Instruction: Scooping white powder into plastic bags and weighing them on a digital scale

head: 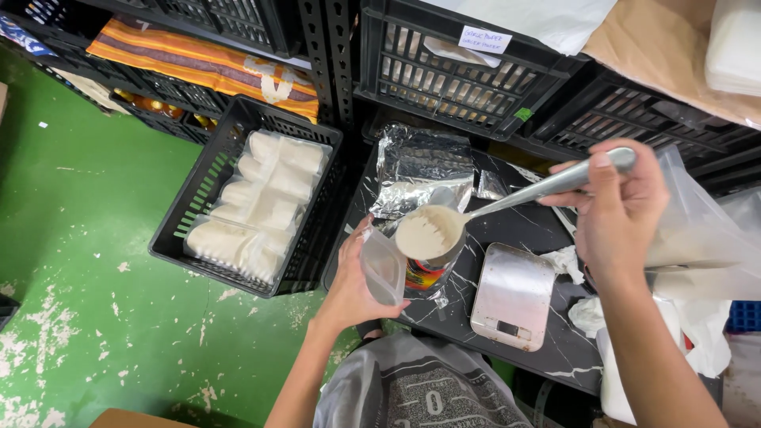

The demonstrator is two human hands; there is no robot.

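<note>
Seen from above, a person stands at a black marble-patterned tabletop [523, 230]. The left hand [353, 285] is curled around a small clear plastic container [384, 268], holding it tilted just beside a printed can [424, 269] at the tabletop's near edge. The right hand [622, 210] grips the handle of a metal ladle [476, 214], whose bowl, heaped with pale beige powder, hangs over the can and close to the container. A steel kitchen scale [514, 295] lies to the right of the can. A crumpled foil bag [420, 168] lies behind it. On the green floor [87, 238] to the left sits a black crate [190, 206] of white packets [261, 202].
</note>
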